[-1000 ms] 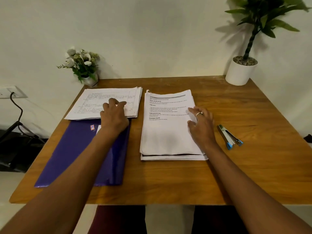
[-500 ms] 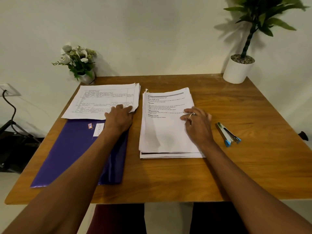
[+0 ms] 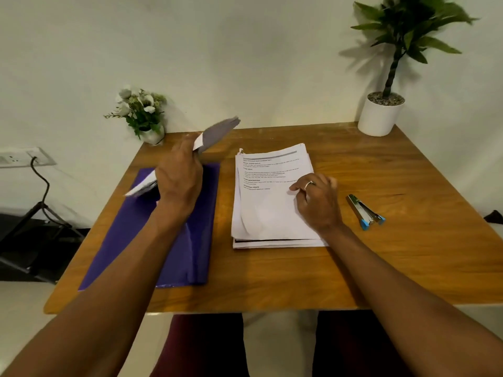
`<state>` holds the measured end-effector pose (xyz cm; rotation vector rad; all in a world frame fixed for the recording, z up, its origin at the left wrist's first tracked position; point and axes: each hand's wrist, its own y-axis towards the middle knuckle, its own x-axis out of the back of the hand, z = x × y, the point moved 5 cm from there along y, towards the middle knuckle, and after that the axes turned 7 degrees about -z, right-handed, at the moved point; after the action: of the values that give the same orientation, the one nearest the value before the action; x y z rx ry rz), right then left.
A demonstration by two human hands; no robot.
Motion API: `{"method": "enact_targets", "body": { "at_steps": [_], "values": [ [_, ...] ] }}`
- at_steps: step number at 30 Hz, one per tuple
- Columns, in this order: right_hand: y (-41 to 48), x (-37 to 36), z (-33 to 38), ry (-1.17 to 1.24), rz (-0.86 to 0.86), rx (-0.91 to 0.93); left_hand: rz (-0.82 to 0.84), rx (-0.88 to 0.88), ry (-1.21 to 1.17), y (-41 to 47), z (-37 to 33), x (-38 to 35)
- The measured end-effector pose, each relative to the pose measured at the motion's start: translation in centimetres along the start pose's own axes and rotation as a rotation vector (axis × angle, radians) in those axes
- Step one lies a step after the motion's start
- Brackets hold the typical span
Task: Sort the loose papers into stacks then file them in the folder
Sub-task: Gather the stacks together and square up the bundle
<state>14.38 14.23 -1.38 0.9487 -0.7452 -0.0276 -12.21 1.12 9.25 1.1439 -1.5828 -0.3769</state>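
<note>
A purple folder (image 3: pixel 174 240) lies shut on the left half of the wooden table (image 3: pixel 381 254). Above it my left hand (image 3: pixel 178 175) grips a stack of papers (image 3: pixel 217 131), lifted off the table and tilted on edge, blurred by motion. To the right a second stack of printed papers (image 3: pixel 266 202) lies flat on the table. My right hand (image 3: pixel 317 200) rests on its right side with the fingers curled and a ring on one finger.
A blue and silver stapler (image 3: pixel 364 212) lies just right of the flat stack. A small flower vase (image 3: pixel 144 118) stands at the back left corner, a potted plant (image 3: pixel 381 115) at the back right. A wall socket with a cable (image 3: pixel 27 159) is off to the left.
My left hand has picked the left stack up off the table and folder and turned it on edge. My right hand has stayed on the right stack, its fingers curling in.
</note>
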Motion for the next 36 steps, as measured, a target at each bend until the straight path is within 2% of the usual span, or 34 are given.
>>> {"method": "enact_targets", "body": {
  "at_steps": [2, 4, 5, 7, 9, 11, 13, 16, 19, 23, 26, 29, 32, 36],
  "values": [
    [-0.2, 1.5, 1.1, 0.043, -0.093, 0.056, 0.052, -0.023, 0.025, -2.4, -2.3, 1.6],
    [-0.8, 2.7, 2.0, 0.171, -0.110, -0.026, 0.207, -0.014, 0.030, -6.1, -4.1, 1.8],
    [-1.2, 3.1, 2.3, 0.285, -0.076, -0.162, 0.271, -0.038, 0.006, -8.1, -4.9, 1.6],
    [-2.5, 3.5, 2.8, 0.535, 0.061, -0.595, 0.338, -0.117, -0.030, -12.2, -6.1, 1.2],
    [-4.4, 3.3, 3.5, 0.749, 0.250, -0.995, 0.481, -0.122, 0.002, -16.3, -6.5, 0.3],
    [-6.0, 3.6, 4.1, 0.876, 0.429, -1.175, 0.544, -0.101, -0.007, -19.7, -6.9, 0.2],
    [-7.2, 3.8, 5.1, 0.978, 0.545, -1.213, 0.527, -0.157, -0.062, -21.8, -8.1, 1.3],
    [-8.4, 3.7, 6.0, 1.063, 0.567, -1.217, 0.494, -0.188, -0.067, -23.3, -8.7, 2.0],
    [-9.0, 3.2, 6.1, 0.982, 0.523, -1.193, 0.564, -0.107, -0.088, -23.7, -7.9, 1.7],
    [-9.4, 2.7, 5.9, 0.856, 0.497, -1.147, 0.563, -0.140, -0.067, -23.8, -8.2, 1.9],
    [-9.6, 2.6, 5.8, 0.813, 0.509, -1.095, 0.468, -0.177, -0.034, -23.8, -8.3, 2.1],
    [-9.7, 2.6, 5.6, 0.831, 0.482, -1.088, 0.387, -0.131, -0.048, -23.8, -8.1, 2.2],
    [-9.6, 2.8, 5.5, 0.852, 0.438, -1.086, 0.284, -0.065, -0.038, -24.0, -7.8, 2.4],
    [-9.8, 3.2, 5.1, 0.883, 0.350, -1.087, 0.114, 0.106, -0.082, -23.9, -7.3, 3.0]
  ]
}}
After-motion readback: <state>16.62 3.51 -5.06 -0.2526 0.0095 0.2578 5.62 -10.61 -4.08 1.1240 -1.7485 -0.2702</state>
